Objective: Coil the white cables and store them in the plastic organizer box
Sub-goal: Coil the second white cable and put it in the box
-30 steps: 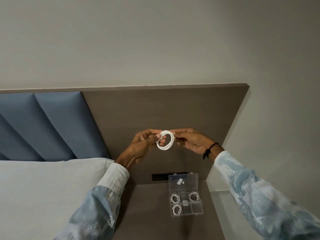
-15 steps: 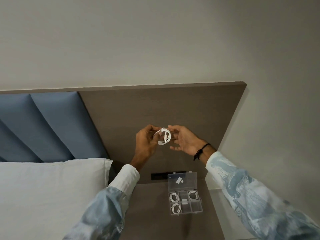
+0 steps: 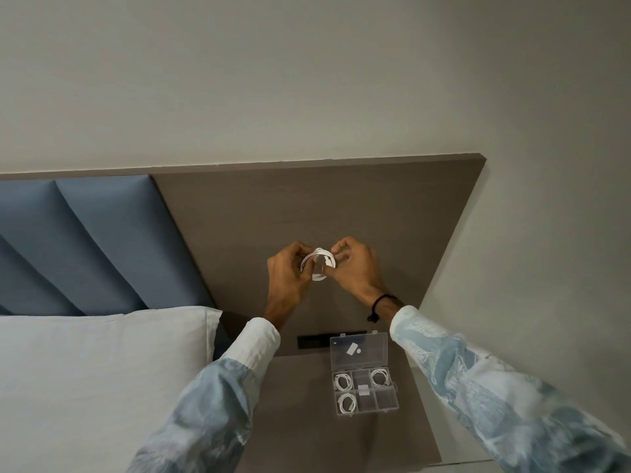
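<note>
I hold a coiled white cable (image 3: 318, 263) up in front of the wooden headboard, pinched between both hands. My left hand (image 3: 288, 273) grips its left side and my right hand (image 3: 353, 266) grips its right side. Below, a clear plastic organizer box (image 3: 386, 401) stands open on the bedside table, its lid (image 3: 358, 351) leaning back. Three coiled white cables lie in its compartments: one at the back left (image 3: 343, 381), one at the back right (image 3: 380, 377) and one at the front left (image 3: 346, 402).
The brown bedside table (image 3: 300, 421) sits between the bed with a white pillow (image 3: 102, 370) on the left and the wall on the right. A black socket strip (image 3: 312, 341) is set in the wooden headboard (image 3: 307, 206) behind the box.
Both hands have drawn closer together around the coil, which has turned and looks tighter. The view has shifted so the hands sit higher above the box.
</note>
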`<state>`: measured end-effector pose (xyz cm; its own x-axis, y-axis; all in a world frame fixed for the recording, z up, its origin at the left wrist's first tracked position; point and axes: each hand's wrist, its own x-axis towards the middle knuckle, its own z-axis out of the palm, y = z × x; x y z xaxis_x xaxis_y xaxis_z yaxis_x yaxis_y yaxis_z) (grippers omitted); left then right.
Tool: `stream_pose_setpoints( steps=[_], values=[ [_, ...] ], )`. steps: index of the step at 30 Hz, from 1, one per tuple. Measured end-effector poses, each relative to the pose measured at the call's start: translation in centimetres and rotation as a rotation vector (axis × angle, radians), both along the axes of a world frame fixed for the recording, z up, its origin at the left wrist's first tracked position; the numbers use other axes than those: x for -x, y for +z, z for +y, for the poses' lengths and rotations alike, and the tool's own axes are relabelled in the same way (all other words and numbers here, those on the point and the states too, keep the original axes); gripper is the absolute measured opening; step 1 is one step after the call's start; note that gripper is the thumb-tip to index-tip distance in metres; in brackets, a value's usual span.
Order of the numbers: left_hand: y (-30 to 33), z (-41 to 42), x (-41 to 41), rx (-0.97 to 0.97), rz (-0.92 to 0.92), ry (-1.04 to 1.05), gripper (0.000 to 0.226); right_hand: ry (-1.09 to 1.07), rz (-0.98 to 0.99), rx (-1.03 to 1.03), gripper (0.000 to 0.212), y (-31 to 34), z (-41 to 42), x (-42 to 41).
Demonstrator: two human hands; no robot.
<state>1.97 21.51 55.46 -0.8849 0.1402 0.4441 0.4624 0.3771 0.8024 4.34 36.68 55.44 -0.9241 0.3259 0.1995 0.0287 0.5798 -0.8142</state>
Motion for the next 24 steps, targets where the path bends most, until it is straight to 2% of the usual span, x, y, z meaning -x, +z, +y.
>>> stream_pose_setpoints(
  steps=[5,10,12,17,21,22,24],
  values=[
    [-0.2,-0.5,0.2,0.08,0.056,0.003,0.008,0.065,0.092,-0.445,0.021,-0.2,-0.1,-1.0],
    [-1.1,-1.2,0.4,0.192,0.098,-0.003,0.01,0.157,0.07,-0.573,0.023,-0.7,0.0,-1.3],
    [-1.6,-1.4,0.5,0.256,0.115,-0.012,0.01,0.17,0.034,-0.531,0.021,-1.1,0.1,-1.6],
    [-3.4,-1.8,1.2,0.352,0.066,-0.041,0.01,0.178,0.004,-0.255,0.015,-2.4,0.6,-2.6],
    [-5.8,-1.5,0.9,0.367,-0.04,-0.068,0.011,0.196,-0.077,-0.187,0.015,-4.5,0.6,-3.7],
    [-6.5,-1.3,0.7,0.356,-0.097,-0.08,0.011,0.19,-0.11,-0.131,0.014,-5.2,0.7,-3.9],
    [-8.0,-1.3,0.5,0.276,-0.232,-0.123,0.012,0.129,-0.217,0.142,0.014,-6.4,1.2,-4.3]
  ],
)
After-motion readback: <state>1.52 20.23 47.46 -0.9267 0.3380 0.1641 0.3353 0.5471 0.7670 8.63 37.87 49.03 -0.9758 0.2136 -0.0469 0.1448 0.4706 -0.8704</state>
